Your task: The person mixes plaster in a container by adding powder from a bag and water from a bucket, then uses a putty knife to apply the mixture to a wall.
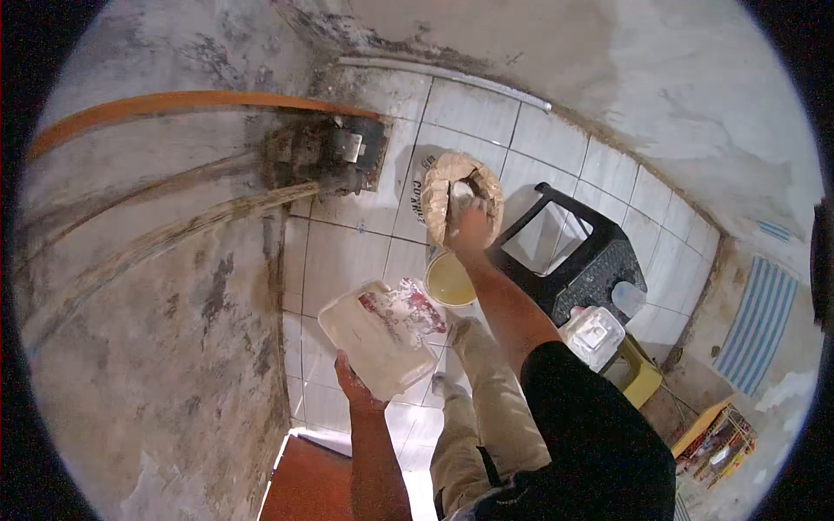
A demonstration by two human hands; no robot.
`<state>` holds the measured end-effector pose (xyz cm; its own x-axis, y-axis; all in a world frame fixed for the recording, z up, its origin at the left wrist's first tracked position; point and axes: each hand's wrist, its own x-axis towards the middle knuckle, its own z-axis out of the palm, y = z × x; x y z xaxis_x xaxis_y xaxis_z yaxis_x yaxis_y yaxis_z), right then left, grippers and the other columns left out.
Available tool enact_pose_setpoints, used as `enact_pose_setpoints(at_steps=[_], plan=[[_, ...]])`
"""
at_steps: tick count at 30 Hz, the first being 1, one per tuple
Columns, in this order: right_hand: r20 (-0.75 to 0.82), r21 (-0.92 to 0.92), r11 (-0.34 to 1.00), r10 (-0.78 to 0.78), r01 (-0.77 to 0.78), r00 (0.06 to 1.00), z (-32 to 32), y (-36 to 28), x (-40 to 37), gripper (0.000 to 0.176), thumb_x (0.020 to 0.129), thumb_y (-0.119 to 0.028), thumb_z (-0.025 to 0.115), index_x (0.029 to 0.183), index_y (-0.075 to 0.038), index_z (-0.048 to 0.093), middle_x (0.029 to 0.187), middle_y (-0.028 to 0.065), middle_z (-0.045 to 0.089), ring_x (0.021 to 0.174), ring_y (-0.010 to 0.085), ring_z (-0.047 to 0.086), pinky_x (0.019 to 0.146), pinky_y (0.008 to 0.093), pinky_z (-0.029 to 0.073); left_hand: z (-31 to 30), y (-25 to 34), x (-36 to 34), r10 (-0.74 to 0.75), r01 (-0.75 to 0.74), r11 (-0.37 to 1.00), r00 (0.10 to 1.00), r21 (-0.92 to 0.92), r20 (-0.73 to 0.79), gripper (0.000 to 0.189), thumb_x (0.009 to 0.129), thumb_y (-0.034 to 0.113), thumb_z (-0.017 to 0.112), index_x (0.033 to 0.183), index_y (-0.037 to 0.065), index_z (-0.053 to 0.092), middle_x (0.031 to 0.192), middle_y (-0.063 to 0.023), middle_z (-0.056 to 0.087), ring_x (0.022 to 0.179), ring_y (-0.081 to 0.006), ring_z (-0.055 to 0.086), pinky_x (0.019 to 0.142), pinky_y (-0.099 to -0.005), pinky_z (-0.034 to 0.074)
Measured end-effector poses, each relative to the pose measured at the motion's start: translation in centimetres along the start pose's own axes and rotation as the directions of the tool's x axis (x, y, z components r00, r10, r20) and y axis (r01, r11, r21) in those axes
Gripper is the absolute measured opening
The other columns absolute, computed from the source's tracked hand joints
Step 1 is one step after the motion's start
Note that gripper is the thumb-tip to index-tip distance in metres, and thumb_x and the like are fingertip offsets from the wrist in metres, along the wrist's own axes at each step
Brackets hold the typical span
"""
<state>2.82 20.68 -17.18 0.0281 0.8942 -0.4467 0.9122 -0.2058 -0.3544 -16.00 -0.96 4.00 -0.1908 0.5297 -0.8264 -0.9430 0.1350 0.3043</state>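
My left hand (358,382) grips the near left edge of a pale plastic tub (382,347), tilted. Around the tub's far right corner lies a red-and-white, powder-smeared patch (413,308). My right hand (470,227) reaches down into the open mouth of a brown paper sack (488,187). Its fingers look closed around a whitish thing (462,193) inside, too blurred to name. Just below the sack, a round bucket (450,280) with a yellowish inside stands on the floor, partly behind my right forearm.
Right of the sack is a black plastic stool (599,260) with a translucent cup (628,298) on it. A white container (593,337) sits by a yellow stool (636,373). A striped cloth (757,321) hangs at right. Stained walls enclose the tiled floor (347,260).
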Motion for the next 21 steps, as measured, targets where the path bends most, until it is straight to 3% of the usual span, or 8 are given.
enact_pose_setpoints(at_steps=[3,5,8,10,13,14,17,21], plan=[[-0.243,-0.141,0.949,-0.308,0.281,0.920,3.8,4.8,-1.1,0.074,0.071,-0.009,0.074,0.136,0.006,0.041,0.136,0.0286,0.046,0.133,0.0444,0.038,0.109,0.0449,0.037,1.1,0.8,-2.2,0.029,-0.030,0.999,0.998,0.017,0.047,0.067,0.095,0.054,0.046,0.146,0.012,0.037,0.139,-0.0123,0.050,0.124,-0.0343,0.052,0.102,-0.0544,0.045],[-0.334,-0.098,0.960,-0.278,0.260,0.900,3.9,5.8,-1.7,0.069,0.076,-0.012,0.074,0.135,0.005,0.043,0.132,0.0297,0.048,0.128,0.0443,0.044,0.107,0.0455,0.039,1.5,1.5,-4.1,0.050,-0.053,0.998,0.994,0.026,0.096,0.069,0.094,0.054,0.045,0.147,0.010,0.035,0.140,-0.0134,0.049,0.125,-0.0350,0.051,0.103,-0.0554,0.044],[-0.449,-0.019,0.904,-0.390,0.427,0.804,-4.7,3.2,-6.6,0.065,0.079,-0.017,0.074,0.133,0.006,0.045,0.125,0.0296,0.052,0.117,0.0446,0.052,0.102,0.0466,0.043,1.4,2.0,-7.4,0.115,-0.126,0.984,0.989,0.125,0.093,0.069,0.094,0.054,0.046,0.148,0.011,0.035,0.141,-0.0135,0.048,0.126,-0.0353,0.051,0.104,-0.0558,0.044],[-0.399,0.308,0.865,-0.260,0.395,0.879,-11.2,-0.4,-10.5,0.061,0.080,-0.020,0.074,0.129,0.006,0.048,0.119,0.0286,0.056,0.110,0.0445,0.056,0.097,0.0467,0.045,0.1,2.3,-9.2,0.120,-0.143,0.983,0.974,0.113,0.191,0.070,0.094,0.054,0.046,0.148,0.011,0.034,0.142,-0.0136,0.048,0.126,-0.0359,0.051,0.104,-0.0564,0.043],[-0.392,0.006,0.799,-0.551,0.601,0.736,-18.7,-3.6,-16.2,0.059,0.080,-0.018,0.075,0.126,0.006,0.048,0.113,0.0261,0.059,0.102,0.0427,0.060,0.089,0.0462,0.049,1.1,3.2,-13.9,0.101,-0.051,0.984,0.948,-0.172,0.301,0.070,0.094,0.054,0.046,0.147,0.010,0.036,0.143,-0.0131,0.048,0.126,-0.0359,0.051,0.104,-0.0548,0.043],[-0.461,0.257,0.788,-0.409,0.560,0.787,-22.6,-5.8,-20.0,0.053,0.078,-0.014,0.075,0.122,0.004,0.052,0.110,0.0229,0.061,0.097,0.0376,0.063,0.082,0.0431,0.053,1.3,3.5,-15.7,0.130,-0.070,0.978,0.941,-0.194,0.313,0.070,0.094,0.054,0.046,0.147,0.010,0.036,0.143,-0.0131,0.048,0.126,-0.0359,0.051,0.104,-0.0548,0.043],[-0.360,0.425,0.726,-0.413,0.541,0.837,-31.7,-10.5,-29.4,0.050,0.077,-0.013,0.075,0.121,0.001,0.055,0.110,0.0202,0.061,0.095,0.0335,0.065,0.077,0.0396,0.055,2.1,5.1,-20.2,0.127,0.041,0.938,0.883,-0.344,0.452,0.067,0.095,0.053,0.046,0.146,0.010,0.039,0.142,-0.0120,0.049,0.125,-0.0344,0.052,0.106,-0.0525,0.042],[-0.446,0.354,0.585,-0.580,0.729,0.682,-38.7,-14.1,-38.7,0.051,0.075,-0.014,0.076,0.120,0.000,0.058,0.114,0.0187,0.062,0.099,0.0317,0.066,0.078,0.0375,0.056,2.4,7.1,-25.2,0.228,-0.055,0.935,0.852,-0.351,0.472,0.062,0.096,0.051,0.045,0.144,0.013,0.043,0.140,-0.0094,0.053,0.125,-0.0322,0.053,0.107,-0.0522,0.041]])
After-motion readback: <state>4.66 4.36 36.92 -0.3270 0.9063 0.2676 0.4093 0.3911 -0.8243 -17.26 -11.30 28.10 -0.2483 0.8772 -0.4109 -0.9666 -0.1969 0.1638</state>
